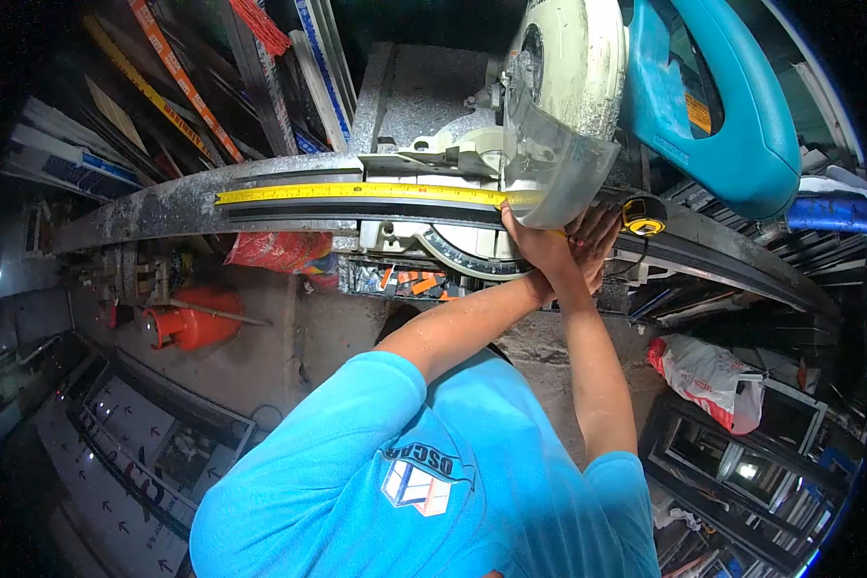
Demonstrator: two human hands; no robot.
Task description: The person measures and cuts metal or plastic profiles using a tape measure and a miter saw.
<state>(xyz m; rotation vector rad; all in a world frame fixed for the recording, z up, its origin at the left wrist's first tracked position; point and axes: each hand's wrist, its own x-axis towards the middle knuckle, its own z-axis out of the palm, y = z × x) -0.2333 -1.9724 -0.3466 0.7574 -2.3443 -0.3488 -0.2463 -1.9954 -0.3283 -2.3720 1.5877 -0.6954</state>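
Note:
A yellow tape measure blade (pixel 361 193) lies stretched along a long dark metal profile (pixel 308 210) on the miter saw's bed. My forearms cross. My right hand (pixel 541 243) is closed at the profile's front edge, a fingertip pressing on the blade beside the clear saw guard (pixel 559 173). Reaching past it, my left hand (pixel 597 231) has its fingers bent over the blade near the tape measure's case (pixel 643 217). The guard and my right hand partly hide the blade and the left palm. The saw's teal handle (pixel 742 125) stands above, to the right.
Metal lengths (pixel 183 77) crowd the back left. On the floor at left lies an orange gas cylinder (pixel 202 318). A red bag (pixel 275 250) sits under the bench. At right, a white plastic bag (pixel 708 380) rests on stacked frames (pixel 742 458).

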